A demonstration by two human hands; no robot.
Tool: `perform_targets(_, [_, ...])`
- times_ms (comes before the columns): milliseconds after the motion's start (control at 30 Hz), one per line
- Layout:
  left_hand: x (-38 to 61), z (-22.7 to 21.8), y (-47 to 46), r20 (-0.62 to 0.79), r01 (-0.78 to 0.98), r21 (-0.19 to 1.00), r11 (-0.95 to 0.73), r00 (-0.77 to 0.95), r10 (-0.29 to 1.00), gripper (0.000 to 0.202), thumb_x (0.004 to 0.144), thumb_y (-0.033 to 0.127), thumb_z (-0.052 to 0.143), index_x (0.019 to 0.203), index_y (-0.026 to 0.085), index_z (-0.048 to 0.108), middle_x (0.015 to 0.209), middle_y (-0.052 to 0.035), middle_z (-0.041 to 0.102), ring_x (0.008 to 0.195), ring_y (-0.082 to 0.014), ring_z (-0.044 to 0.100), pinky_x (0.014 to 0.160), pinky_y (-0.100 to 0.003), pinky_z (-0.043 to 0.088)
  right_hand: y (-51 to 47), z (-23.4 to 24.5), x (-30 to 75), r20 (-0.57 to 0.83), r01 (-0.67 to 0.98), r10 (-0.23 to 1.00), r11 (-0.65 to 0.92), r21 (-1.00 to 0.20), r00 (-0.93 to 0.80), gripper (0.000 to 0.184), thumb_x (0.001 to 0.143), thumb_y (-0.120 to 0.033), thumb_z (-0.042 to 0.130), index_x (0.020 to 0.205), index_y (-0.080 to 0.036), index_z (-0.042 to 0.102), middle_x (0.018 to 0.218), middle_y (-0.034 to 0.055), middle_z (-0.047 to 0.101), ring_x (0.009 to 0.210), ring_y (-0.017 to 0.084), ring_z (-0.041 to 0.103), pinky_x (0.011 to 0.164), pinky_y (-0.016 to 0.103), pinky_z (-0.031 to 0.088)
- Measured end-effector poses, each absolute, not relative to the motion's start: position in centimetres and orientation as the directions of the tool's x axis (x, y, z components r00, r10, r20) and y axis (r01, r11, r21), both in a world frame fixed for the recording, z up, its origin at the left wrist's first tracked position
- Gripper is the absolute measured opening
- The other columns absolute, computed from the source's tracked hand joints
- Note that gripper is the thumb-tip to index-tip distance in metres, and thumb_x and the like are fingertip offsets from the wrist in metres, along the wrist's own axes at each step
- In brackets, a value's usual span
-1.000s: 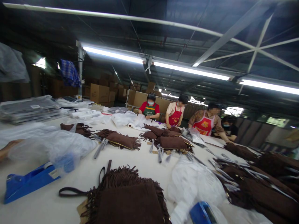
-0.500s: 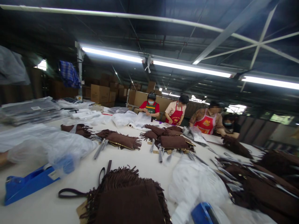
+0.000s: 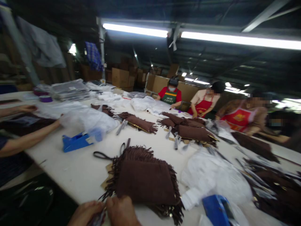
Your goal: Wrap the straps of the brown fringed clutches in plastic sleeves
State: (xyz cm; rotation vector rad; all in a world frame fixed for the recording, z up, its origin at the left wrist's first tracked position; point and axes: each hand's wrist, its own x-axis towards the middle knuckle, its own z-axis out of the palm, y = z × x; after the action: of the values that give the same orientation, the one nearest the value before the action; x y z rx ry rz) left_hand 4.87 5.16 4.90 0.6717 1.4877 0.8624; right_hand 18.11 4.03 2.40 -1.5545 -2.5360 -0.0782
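Tbl (image 3: 63, 172) w/ fringed bag (image 3: 145, 180), contents hidden; L hand (image 3: 87, 212) pinching grey item (image 3: 97, 218), R hand (image 3: 121, 211) grip can't tell.

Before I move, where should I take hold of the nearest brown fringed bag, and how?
I'd take the brown fringed bag by the left and right edges of its plain panel, just inside the fringe, coming from the near side. The panel is broad and faces up on the white table, so it should give a steadier hold than the loose strands.
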Motion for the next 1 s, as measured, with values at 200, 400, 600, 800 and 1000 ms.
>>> perform_targets(200, [2.3,4.1,6.8,-0.606,0.139,0.795,0.59,0.199,0.77,0.025,0.057,0.035,0.067,0.067,0.013,0.061,0.059,-0.0037,0.064,0.055,-0.0161,0.058,0.053,-0.024,0.042,3.8,2.6,18.6,0.155,0.878,0.878,0.47,-0.094,-0.453,0.013,0.085,-0.008,0.057,0.084,-0.019,0.051,0.075,0.0005,0.066,0.061,0.016,0.062,0.053,0.023,0.039])
perform_targets(400, [1.7,4.3,8.0,-0.649,0.161,0.761,0.629,0.23,0.726,0.016,0.052,0.025,0.062,0.063,0.013,0.06,0.056,-0.0036,0.063,0.05,-0.0146,0.055,0.049,-0.023,0.041,3.4,2.1,19.2,0.229,0.854,0.85,0.508,-0.113,-0.475,0.015,0.088,-0.008,0.053,0.083,-0.021,0.047,0.072,-0.0019,0.063,0.058,0.015,0.057,0.053,0.025,0.031])
perform_targets(600, [1.8,3.5,8.2,-0.624,0.157,0.776,0.611,0.327,0.709,0.014,0.054,0.026,0.062,0.059,0.013,0.061,0.054,-0.0032,0.061,0.05,-0.0146,0.055,0.048,-0.022,0.04,3.4,2.0,19.3,0.234,0.845,0.842,0.521,-0.12,-0.486,0.019,0.084,-0.003,0.052,0.088,-0.021,0.047,0.075,-0.0016,0.063,0.059,0.015,0.055,0.054,0.026,0.03])
perform_targets(800, [2.5,2.8,6.7,-0.571,0.012,0.793,0.61,0.364,0.736,0.015,0.062,0.026,0.056,0.062,0.012,0.061,0.057,-0.0054,0.062,0.052,-0.0158,0.057,0.048,-0.023,0.04,3.3,2.6,19.4,0.228,0.836,0.836,0.533,-0.129,-0.499,0.021,0.083,0.0,0.05,0.085,-0.021,0.046,0.073,-0.0015,0.061,0.059,0.014,0.055,0.056,0.025,0.032])
perform_targets(1000, [2.8,2.4,5.4,-0.528,-0.296,0.718,0.63,0.357,0.77,0.013,0.063,0.023,0.063,0.067,0.012,0.059,0.059,-0.0034,0.06,0.053,-0.015,0.058,0.053,-0.024,0.044,3.3,2.7,19.5,0.257,0.815,0.82,0.558,-0.157,-0.512,0.024,0.081,0.002,0.05,0.083,-0.022,0.045,0.071,-0.0031,0.058,0.059,0.015,0.055,0.056,0.026,0.031])
